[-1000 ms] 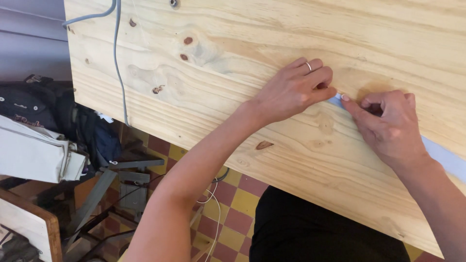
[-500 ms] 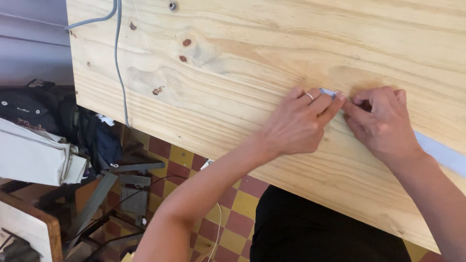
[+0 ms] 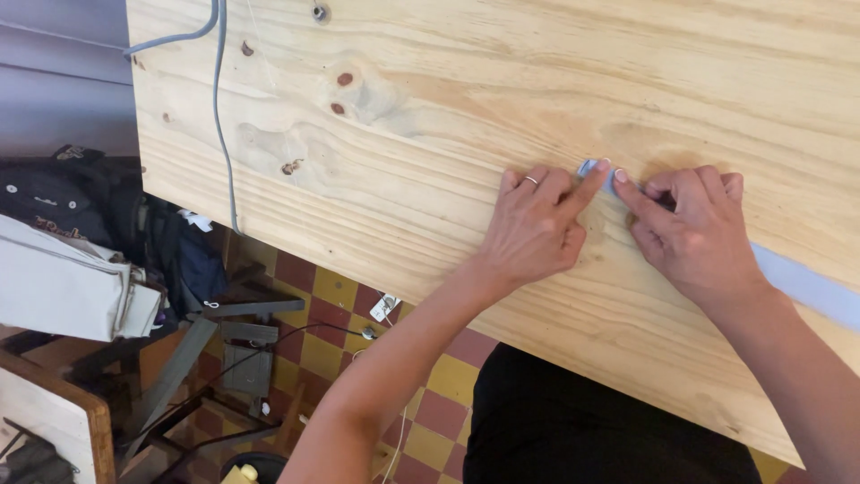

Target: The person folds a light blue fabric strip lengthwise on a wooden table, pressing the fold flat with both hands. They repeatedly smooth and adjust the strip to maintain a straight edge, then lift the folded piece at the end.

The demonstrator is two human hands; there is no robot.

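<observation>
A pale blue strip (image 3: 806, 285) lies flat on a pine tabletop (image 3: 430, 134) and runs off to the right. Its left end (image 3: 589, 168) shows between my two index fingertips. My left hand (image 3: 536, 226) rests palm down on the wood, a ring on one finger, with the index finger stretched out onto that end. My right hand (image 3: 692, 235) covers the strip just to the right of the end. Its index fingertip presses down beside the left one, and its other fingers are curled. The part of the strip under my right hand is hidden.
A grey cable (image 3: 218, 108) runs down the table's left part and over the edge. Below on the left are a dark bag (image 3: 63, 193), a white case (image 3: 63, 287), metal frame parts and a checked tile floor (image 3: 336, 296). My dark clothing (image 3: 591, 421) is under the near edge.
My left hand has slid down toward the near edge and now points its index finger at the strip's end. My right hand has stayed on the strip.
</observation>
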